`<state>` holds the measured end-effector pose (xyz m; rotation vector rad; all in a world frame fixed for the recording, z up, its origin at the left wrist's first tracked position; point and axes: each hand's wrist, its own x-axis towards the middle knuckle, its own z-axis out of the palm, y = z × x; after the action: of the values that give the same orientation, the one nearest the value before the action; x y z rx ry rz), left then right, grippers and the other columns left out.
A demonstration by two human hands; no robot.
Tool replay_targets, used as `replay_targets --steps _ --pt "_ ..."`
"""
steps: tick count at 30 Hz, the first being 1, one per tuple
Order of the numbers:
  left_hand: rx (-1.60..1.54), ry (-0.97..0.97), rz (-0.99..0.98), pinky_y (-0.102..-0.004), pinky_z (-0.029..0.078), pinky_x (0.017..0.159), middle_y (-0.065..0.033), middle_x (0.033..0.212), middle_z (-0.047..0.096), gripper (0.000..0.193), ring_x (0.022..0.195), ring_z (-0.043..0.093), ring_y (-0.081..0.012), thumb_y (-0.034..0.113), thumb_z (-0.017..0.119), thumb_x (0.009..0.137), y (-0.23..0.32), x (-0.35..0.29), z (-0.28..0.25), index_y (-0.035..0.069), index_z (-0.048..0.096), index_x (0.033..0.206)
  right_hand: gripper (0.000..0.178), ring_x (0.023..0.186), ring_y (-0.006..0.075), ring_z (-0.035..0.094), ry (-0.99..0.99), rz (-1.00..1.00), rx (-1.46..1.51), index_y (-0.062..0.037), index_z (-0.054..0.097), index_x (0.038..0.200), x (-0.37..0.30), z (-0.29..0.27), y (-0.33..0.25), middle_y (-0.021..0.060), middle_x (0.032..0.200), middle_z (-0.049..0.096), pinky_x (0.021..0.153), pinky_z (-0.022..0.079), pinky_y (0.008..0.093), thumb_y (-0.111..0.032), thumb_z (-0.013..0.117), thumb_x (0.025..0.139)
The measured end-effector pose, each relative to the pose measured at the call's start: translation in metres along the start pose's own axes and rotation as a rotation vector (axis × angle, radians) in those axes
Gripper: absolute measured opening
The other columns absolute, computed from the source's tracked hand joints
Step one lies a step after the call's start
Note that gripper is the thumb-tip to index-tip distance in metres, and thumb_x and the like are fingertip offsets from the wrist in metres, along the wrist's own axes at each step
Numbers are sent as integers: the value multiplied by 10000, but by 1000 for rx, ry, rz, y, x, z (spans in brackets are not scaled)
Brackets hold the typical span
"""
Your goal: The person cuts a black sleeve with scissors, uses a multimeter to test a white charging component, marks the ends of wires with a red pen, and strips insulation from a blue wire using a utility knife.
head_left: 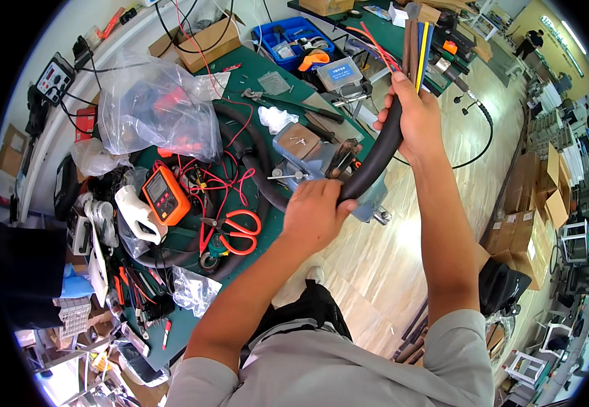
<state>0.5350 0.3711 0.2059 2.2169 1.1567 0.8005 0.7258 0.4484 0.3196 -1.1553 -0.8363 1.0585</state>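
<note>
A thick black cable (378,159) runs between my hands and curves up toward the right. My right hand (416,115) is closed round it near its stripped end, where brown, blue, yellow and red cores (413,54) stick out. Lower down, my left hand (315,214) is wrapped over the same cable, just in front of the blue-grey bench vise (298,166). Beyond the left hand the cable loops back over the green bench (176,332). Orange-handled scissors (240,233) lie to the left of that hand.
An orange meter (163,195) with tangled red leads and a white heat-gun-shaped tool (138,214) lie at left. Behind are a large clear plastic bag (152,108), long-handled cutters (294,105) and a blue toolbox (294,44). Cardboard boxes (525,237) stand on the floor at right.
</note>
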Motion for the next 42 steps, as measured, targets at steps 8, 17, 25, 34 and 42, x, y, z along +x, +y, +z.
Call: replay_targets --steps 8,17,25,34,42 --pt "54 -95 -8 -479 503 784 -188 927 645 442 901 628 -399 448 579 965 -9 -23 -25 18 593 1065 353 575 154 609 20 90 14 -37 576 944 -19 6 4 42 778 581 532 568 349 -375 677 950" --pt "21 -158 -229 -445 520 780 -174 966 630 572 897 635 -387 532 727 843 -15 -6 16 8 581 1021 297 617 156 587 133 143 -35 3 584 903 28 -64 68 58 762 589 560 527 337 -276 684 927" --pt "-68 5 -435 -457 526 760 -210 943 637 687 842 660 -420 501 809 793 -11 -1 7 -12 471 1101 268 625 146 559 -33 232 125 -23 557 930 64 -26 68 44 773 563 558 489 322 -258 683 911" --pt "-85 162 -599 -428 543 786 -230 946 660 976 901 686 -381 605 890 624 -12 11 32 -9 370 1176 263 639 158 556 -72 354 238 -47 561 884 93 -59 123 42 770 543 560 476 338 -290 653 930" --pt "-48 148 -644 -422 496 869 -212 1001 635 937 955 639 -343 630 845 677 -16 16 39 -15 401 1193 262 690 155 572 -180 351 328 -73 568 1018 107 -73 144 31 832 572 631 476 308 -298 681 947"
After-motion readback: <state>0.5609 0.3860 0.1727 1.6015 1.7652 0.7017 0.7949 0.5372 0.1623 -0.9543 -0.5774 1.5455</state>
